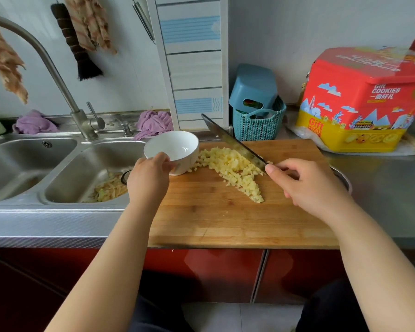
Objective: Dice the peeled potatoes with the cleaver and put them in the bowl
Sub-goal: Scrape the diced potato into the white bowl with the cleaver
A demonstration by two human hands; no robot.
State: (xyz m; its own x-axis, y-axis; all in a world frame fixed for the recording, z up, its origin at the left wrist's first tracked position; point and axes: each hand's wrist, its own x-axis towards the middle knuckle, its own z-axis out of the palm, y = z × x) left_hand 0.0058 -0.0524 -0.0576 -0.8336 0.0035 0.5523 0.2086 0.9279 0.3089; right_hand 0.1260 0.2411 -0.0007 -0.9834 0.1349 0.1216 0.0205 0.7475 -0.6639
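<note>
The left hand [151, 173] grips a tilted white bowl [171, 149], nothing inside, at the cutting board's [225, 221] left edge. The right hand [307, 185] is clamped on the cleaver [233, 142] beside the diced potato [235, 171]. Peels [108, 190] lie in the sink [82, 173].

Potato bits [235, 172] on the board [237, 219], in the middle. Bowl [175, 149] at the board's left edge, touching the bits. Cleaver [235, 142] behind the pile. Sink [86, 173] left of the board. Basket [256, 125] behind it, cookie tin [359, 101] behind right.

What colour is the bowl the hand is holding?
The bowl is plain white, seen clearly in the head view.
</note>
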